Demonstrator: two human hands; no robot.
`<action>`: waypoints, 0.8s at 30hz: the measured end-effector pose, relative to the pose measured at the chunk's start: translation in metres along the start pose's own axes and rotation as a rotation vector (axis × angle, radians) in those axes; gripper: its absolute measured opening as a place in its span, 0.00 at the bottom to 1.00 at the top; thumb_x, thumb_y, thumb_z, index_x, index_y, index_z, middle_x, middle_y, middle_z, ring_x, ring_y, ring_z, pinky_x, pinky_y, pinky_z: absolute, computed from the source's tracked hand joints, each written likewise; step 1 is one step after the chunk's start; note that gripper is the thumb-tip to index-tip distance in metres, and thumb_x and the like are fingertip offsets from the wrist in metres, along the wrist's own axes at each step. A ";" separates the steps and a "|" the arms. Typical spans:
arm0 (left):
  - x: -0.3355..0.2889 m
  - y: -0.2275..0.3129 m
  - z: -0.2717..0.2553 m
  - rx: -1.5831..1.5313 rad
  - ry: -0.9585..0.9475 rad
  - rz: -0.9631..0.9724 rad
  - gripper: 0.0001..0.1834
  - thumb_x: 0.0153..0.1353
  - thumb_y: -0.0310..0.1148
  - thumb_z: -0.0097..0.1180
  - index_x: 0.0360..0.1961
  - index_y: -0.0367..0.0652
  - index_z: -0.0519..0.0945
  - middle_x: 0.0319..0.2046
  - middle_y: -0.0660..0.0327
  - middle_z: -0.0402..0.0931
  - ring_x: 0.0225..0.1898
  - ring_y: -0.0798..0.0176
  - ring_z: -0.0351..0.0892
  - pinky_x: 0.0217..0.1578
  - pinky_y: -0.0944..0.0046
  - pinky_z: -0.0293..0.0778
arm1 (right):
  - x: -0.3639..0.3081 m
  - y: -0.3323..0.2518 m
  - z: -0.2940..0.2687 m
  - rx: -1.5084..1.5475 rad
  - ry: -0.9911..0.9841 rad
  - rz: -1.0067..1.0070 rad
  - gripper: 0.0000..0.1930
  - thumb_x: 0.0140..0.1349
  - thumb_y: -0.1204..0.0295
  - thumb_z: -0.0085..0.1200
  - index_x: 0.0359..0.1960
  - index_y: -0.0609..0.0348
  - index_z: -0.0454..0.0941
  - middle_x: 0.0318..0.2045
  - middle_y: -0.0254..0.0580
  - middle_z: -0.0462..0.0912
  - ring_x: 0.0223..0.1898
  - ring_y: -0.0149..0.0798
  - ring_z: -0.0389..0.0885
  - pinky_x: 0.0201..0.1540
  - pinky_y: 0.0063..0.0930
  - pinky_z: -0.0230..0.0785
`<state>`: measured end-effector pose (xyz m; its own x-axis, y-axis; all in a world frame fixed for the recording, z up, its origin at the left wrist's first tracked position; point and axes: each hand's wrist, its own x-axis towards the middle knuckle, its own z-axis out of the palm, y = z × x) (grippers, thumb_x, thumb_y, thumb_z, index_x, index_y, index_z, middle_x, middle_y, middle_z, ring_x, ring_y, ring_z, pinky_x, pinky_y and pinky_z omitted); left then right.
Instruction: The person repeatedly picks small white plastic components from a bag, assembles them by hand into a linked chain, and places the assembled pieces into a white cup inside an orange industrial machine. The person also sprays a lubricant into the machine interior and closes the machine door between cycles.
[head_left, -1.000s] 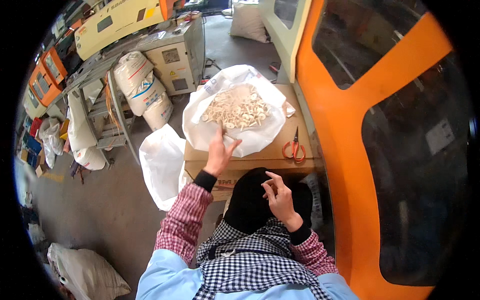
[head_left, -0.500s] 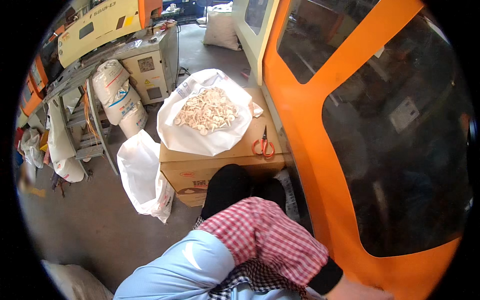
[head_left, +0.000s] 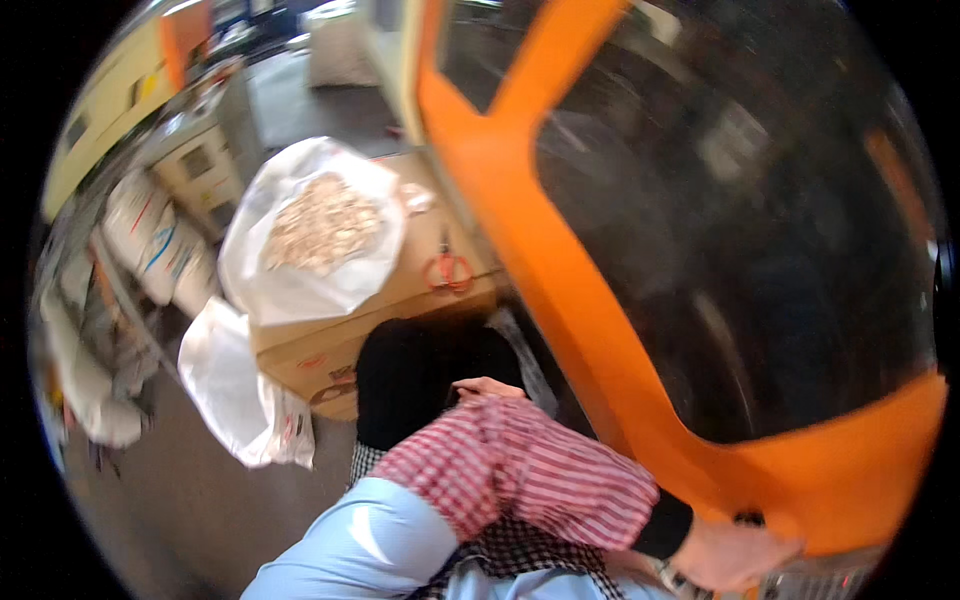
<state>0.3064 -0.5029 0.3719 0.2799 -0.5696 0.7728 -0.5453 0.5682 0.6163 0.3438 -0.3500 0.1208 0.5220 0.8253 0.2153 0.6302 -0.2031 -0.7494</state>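
Observation:
My left arm, in a red gingham sleeve cover, bends across my lap to the right. Past its black cuff, my left hand (head_left: pixel 738 555) lies stretched out at the lower edge of the orange machine door (head_left: pixel 590 330), beside a small dark fitting (head_left: pixel 748 519). It appears open, though blurred. Just beyond the bent sleeve, fingers of my right hand (head_left: pixel 488 387) show over my black trousers; the sleeve hides the rest, and whether they hold anything is unclear. Ahead, a white sack (head_left: pixel 245 240) full of small pale pieces (head_left: pixel 325 225) and red-handled scissors (head_left: pixel 447 272) rest on a cardboard box (head_left: pixel 300 345).
A second white sack (head_left: pixel 215 370) stands open on the floor left of the box. Farther left are stacked filled sacks (head_left: pixel 150 235) and a grey cabinet (head_left: pixel 200 175). The door's dark window (head_left: pixel 740 250) fills the right side.
My view has turned right, so the box and sacks shift left in the picture. Fingers of my right hand have come into sight, and more of my left hand shows at the orange door.

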 end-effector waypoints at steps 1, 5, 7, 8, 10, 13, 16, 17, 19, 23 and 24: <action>-0.012 0.030 -0.021 -0.053 -0.038 -0.124 0.20 0.58 0.31 0.48 0.47 0.29 0.61 0.34 0.40 0.70 0.39 0.41 0.73 0.37 0.52 0.71 | -0.004 0.000 -0.002 -0.013 -0.033 0.017 0.09 0.60 0.70 0.53 0.40 0.56 0.79 0.30 0.39 0.82 0.33 0.31 0.80 0.37 0.25 0.73; -0.037 0.034 -0.055 0.201 -0.047 -0.282 0.29 0.59 0.29 0.46 0.59 0.31 0.53 0.51 0.38 0.64 0.52 0.40 0.68 0.50 0.51 0.68 | -0.018 -0.033 -0.043 0.002 -0.095 0.047 0.09 0.58 0.69 0.53 0.39 0.58 0.78 0.30 0.43 0.81 0.35 0.38 0.79 0.38 0.31 0.72; -0.047 0.045 -0.073 0.281 0.104 -0.230 0.28 0.57 0.29 0.51 0.57 0.31 0.57 0.43 0.38 0.67 0.42 0.39 0.72 0.37 0.48 0.69 | -0.028 -0.051 -0.073 -0.005 -0.109 0.064 0.10 0.58 0.68 0.53 0.38 0.58 0.78 0.30 0.45 0.81 0.35 0.42 0.79 0.38 0.34 0.71; -0.049 0.060 -0.088 0.396 0.109 -0.315 0.26 0.58 0.29 0.51 0.55 0.32 0.59 0.39 0.40 0.69 0.39 0.39 0.73 0.36 0.51 0.70 | -0.035 -0.057 -0.088 -0.012 -0.111 0.079 0.10 0.57 0.68 0.53 0.38 0.59 0.77 0.31 0.45 0.80 0.36 0.43 0.78 0.38 0.35 0.71; -0.064 0.082 -0.098 0.503 0.246 -0.363 0.21 0.57 0.30 0.56 0.50 0.35 0.65 0.28 0.51 0.68 0.28 0.50 0.72 0.31 0.61 0.70 | -0.046 -0.071 -0.105 -0.008 -0.141 0.098 0.10 0.57 0.68 0.53 0.38 0.59 0.77 0.31 0.47 0.80 0.37 0.47 0.78 0.39 0.38 0.70; -0.095 0.082 -0.117 0.513 0.477 -0.328 0.13 0.56 0.22 0.55 0.38 0.36 0.64 0.30 0.55 0.71 0.27 0.65 0.70 0.28 0.68 0.67 | -0.058 -0.073 -0.121 -0.008 -0.158 0.131 0.11 0.56 0.67 0.53 0.37 0.60 0.76 0.31 0.50 0.79 0.38 0.52 0.77 0.39 0.42 0.69; -0.103 0.095 -0.131 0.509 0.705 -0.374 0.14 0.60 0.18 0.46 0.46 0.35 0.62 0.35 0.57 0.73 0.29 0.72 0.68 0.31 0.73 0.66 | -0.072 -0.042 -0.125 0.029 -0.073 0.080 0.12 0.55 0.67 0.53 0.36 0.62 0.77 0.33 0.51 0.79 0.38 0.52 0.77 0.41 0.41 0.69; -0.106 0.095 -0.135 0.622 0.783 -0.357 0.12 0.61 0.19 0.45 0.47 0.36 0.64 0.35 0.59 0.73 0.31 0.72 0.69 0.33 0.73 0.67 | -0.078 -0.044 -0.142 0.057 -0.052 0.090 0.12 0.55 0.67 0.53 0.36 0.63 0.78 0.34 0.51 0.80 0.38 0.51 0.78 0.42 0.40 0.69; -0.116 0.100 -0.150 0.752 0.864 -0.365 0.13 0.64 0.24 0.40 0.50 0.36 0.65 0.37 0.59 0.70 0.39 0.68 0.69 0.46 0.67 0.62 | -0.088 -0.044 -0.171 0.013 -0.003 0.139 0.11 0.56 0.69 0.54 0.36 0.63 0.78 0.34 0.46 0.81 0.38 0.45 0.79 0.41 0.33 0.70; -0.136 0.105 -0.189 0.871 0.994 -0.292 0.15 0.66 0.28 0.43 0.53 0.36 0.66 0.38 0.61 0.71 0.38 0.69 0.69 0.43 0.72 0.63 | -0.120 0.007 -0.214 -0.469 0.511 0.406 0.09 0.50 0.78 0.57 0.35 0.64 0.79 0.34 0.50 0.81 0.36 0.50 0.80 0.38 0.35 0.72; -0.138 0.109 -0.196 0.831 0.997 -0.265 0.16 0.66 0.29 0.45 0.54 0.36 0.66 0.38 0.61 0.71 0.38 0.69 0.69 0.43 0.72 0.63 | -0.118 0.005 -0.227 -0.624 0.564 0.518 0.10 0.48 0.81 0.57 0.34 0.65 0.79 0.35 0.50 0.80 0.37 0.52 0.78 0.38 0.38 0.71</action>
<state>0.3629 -0.2456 0.3620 0.7142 0.2740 0.6440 -0.6033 -0.2254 0.7650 0.4155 -0.5679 0.2335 0.9141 0.2169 0.3426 0.3521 -0.8437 -0.4052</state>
